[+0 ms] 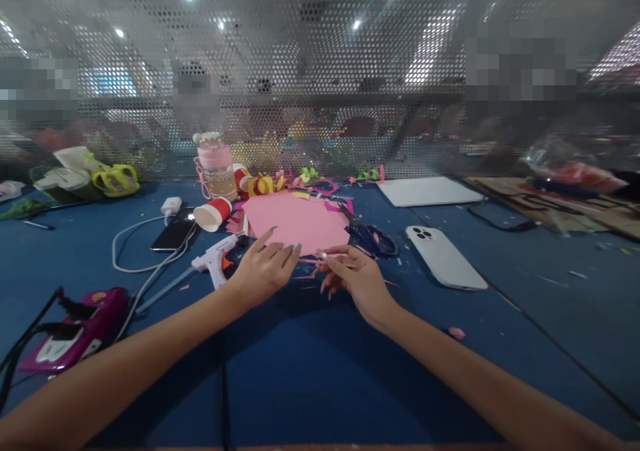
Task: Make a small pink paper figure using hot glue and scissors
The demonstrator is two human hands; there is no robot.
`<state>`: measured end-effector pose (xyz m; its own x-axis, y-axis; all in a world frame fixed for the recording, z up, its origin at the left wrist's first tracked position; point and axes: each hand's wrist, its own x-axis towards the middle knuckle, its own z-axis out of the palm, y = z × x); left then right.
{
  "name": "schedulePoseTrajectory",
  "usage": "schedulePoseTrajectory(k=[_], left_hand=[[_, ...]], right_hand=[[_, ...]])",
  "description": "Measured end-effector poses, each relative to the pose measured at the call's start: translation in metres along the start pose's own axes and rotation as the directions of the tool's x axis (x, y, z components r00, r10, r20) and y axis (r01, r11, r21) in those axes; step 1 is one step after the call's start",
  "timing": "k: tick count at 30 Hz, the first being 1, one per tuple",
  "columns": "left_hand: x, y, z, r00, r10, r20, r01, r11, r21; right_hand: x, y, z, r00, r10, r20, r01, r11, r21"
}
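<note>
My right hand (357,278) pinches a thin pink paper strip (311,261), which reaches leftward toward the fingertips of my left hand (265,268). The fingers of my left hand are apart over the near left edge of a pink paper sheet (300,221); whether they touch the strip's end is too small to tell. Dark-handled scissors (377,239) lie just beyond my right hand. A white glue gun (214,259) rests left of my left hand. Small pink scraps lie on the table between and beneath the hands.
On the blue table (300,384) stand a pink bottle (216,168) and a tipped red-and-white cup (213,214). A white phone (445,258) lies right, a black phone (175,230) left, and a purple power strip (83,328) near left. A perforated screen (310,71) rises behind.
</note>
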<state>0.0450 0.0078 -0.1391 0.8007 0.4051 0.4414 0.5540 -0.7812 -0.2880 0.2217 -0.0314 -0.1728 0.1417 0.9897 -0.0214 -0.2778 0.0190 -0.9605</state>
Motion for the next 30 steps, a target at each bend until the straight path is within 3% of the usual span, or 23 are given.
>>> schedulePoseTrajectory(k=[5, 12, 23, 25, 27, 30], left_hand=[[-0.0038, 0.0014, 0.0058, 0.993, 0.086, -0.084, -0.083, 0.996, 0.037], [-0.0033, 0.0000, 0.0083, 0.952, 0.096, -0.290, -0.078, 0.994, 0.074], [-0.0034, 0.0029, 0.0051, 0.941, 0.144, -0.307, -0.119, 0.988, 0.098], [-0.0022, 0.0017, 0.0034, 0.954, 0.104, -0.282, -0.076, 0.991, 0.109], [-0.0015, -0.0005, 0.0033, 0.963, -0.020, -0.269, 0.047, 0.994, 0.095], [-0.0031, -0.0018, 0.0092, 0.901, -0.223, -0.372, 0.225, 0.974, -0.037]], right_hand=[[-0.0075, 0.0024, 0.0075, 0.999, 0.033, 0.037, -0.033, 0.999, -0.023], [-0.0073, 0.0011, 0.0067, 0.999, 0.034, 0.030, -0.033, 0.999, -0.040], [-0.0107, 0.0009, 0.0109, 0.995, 0.057, 0.087, -0.053, 0.998, -0.045], [-0.0106, 0.0013, 0.0099, 0.996, 0.051, 0.077, -0.048, 0.998, -0.046], [-0.0098, 0.0015, 0.0090, 0.998, 0.034, 0.052, -0.032, 0.999, -0.040], [-0.0073, 0.0011, 0.0083, 1.000, 0.014, 0.001, -0.014, 1.000, -0.014]])
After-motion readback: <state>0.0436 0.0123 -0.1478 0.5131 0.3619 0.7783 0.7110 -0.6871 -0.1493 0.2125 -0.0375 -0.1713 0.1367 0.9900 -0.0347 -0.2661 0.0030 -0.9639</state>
